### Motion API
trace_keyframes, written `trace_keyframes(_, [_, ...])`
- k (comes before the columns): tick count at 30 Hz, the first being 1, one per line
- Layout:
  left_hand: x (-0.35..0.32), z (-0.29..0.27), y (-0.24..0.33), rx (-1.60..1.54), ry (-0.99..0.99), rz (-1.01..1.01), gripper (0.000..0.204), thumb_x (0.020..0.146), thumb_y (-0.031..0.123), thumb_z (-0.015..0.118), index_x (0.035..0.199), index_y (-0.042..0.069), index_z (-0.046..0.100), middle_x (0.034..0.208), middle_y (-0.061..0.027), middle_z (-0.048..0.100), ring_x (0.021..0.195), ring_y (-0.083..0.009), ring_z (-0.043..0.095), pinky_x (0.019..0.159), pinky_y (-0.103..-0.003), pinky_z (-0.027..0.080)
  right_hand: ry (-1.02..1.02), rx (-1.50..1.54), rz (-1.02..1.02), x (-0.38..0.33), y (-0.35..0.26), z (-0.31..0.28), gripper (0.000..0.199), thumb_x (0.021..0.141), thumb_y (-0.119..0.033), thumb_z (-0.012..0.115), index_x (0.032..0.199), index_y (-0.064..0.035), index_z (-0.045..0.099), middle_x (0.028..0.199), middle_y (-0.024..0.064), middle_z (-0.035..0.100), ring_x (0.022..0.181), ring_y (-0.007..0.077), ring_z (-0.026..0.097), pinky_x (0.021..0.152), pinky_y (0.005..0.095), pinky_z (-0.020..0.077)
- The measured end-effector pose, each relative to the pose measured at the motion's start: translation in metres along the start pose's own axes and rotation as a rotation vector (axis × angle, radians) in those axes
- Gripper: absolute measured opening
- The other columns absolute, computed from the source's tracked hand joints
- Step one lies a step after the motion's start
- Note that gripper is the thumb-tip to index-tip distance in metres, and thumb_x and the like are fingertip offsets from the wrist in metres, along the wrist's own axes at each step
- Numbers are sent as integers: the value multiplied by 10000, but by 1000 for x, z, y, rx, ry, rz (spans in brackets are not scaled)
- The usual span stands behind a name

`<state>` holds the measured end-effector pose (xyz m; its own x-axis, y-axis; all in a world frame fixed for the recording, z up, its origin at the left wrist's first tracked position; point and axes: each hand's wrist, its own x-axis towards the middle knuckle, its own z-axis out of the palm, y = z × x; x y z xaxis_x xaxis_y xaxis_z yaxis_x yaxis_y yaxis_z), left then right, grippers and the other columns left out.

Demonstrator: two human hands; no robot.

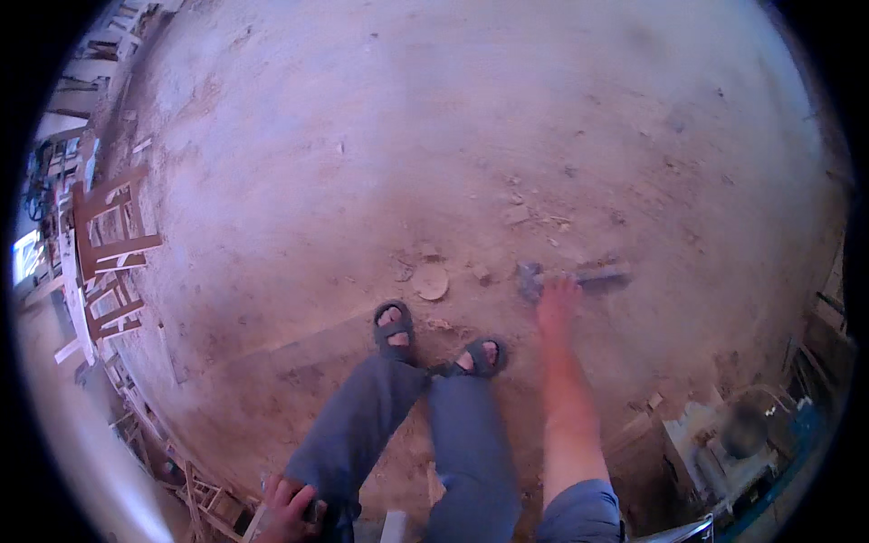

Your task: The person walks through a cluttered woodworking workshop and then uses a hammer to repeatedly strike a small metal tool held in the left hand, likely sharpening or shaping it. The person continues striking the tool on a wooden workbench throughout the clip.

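Observation:
Out over the dirt floor to the right of my feet, my right hand (560, 291) is closed round the middle of a hammer-like tool. The tool has a blue-grey block-shaped end (529, 282) on the left and a dark bar-like end (605, 276) on the right. Motion blur hides its exact kind. Low at the left, my left hand (288, 511) is beside my left thigh, its fingers curled. Something small and dark shows at those fingertips, too unclear to name.
A pale round disc (430, 281) lies beyond my sandalled feet, with wood scraps (517, 214) farther out. Brown wooden chair frames (113, 222) stand along the left. A machine with a pale flat top (715, 443) is at the lower right.

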<state>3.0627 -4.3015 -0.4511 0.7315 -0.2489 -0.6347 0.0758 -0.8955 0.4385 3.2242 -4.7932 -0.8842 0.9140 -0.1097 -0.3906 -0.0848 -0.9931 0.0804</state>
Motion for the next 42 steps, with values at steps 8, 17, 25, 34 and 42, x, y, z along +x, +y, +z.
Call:
trace_keyframes(8, [-4, 5, -23, -253, 31, -291, 423, 979, 227, 678, 1357, 60, 589, 1284, -149, 612, 1138, -356, 598, 949, -440, 515, -225, -157, -69, 48, -22, 14, 374, 908, -239, 640, 1262, -118, 660, 1288, 140, 640, 1306, 332, 534, 1140, 529, 356])
trace_keyframes(17, [34, 6, -17, -80, 204, 82, 631, 579, 225, 781, 1189, 122, 655, 998, -125, 599, 960, -372, 554, 804, -504, 475, -581, 343, 510, -62, -12, 50, 419, 919, -353, 616, 1173, -35, 713, 1250, 207, 673, 1171, 356, 642, 1009, 500, 497])
trace_keyframes(25, [-38, 32, 12, -202, 139, -146, 443, 796, 316, 680, 1206, 145, 682, 1044, -175, 658, 1012, -380, 622, 871, -480, 517, -480, 389, -191, -252, -141, -217, 268, 880, -209, 671, 1076, -52, 765, 1111, 193, 728, 1032, 338, 709, 898, 473, 541])
trace_keyframes(34, [-231, -19, 21, -948, 573, -794, 280, 859, 348, 635, 1094, 245, 747, 996, -132, 744, 950, -361, 709, 820, -486, 551, -613, 313, -750, -342, -281, -420, 252, 868, -200, 698, 1056, -42, 754, 1045, 174, 720, 964, 315, 704, 840, 455, 541])
trace_keyframes(42, [-433, 128, -56, -1137, 908, -1179, 407, 915, 482, 573, 1080, 167, 770, 1048, -173, 748, 1011, -406, 697, 895, -511, 546, -742, 35, -1040, -455, -476, -469, 243, 857, -192, 722, 1039, -32, 743, 985, 156, 712, 904, 294, 700, 787, 440, 541])
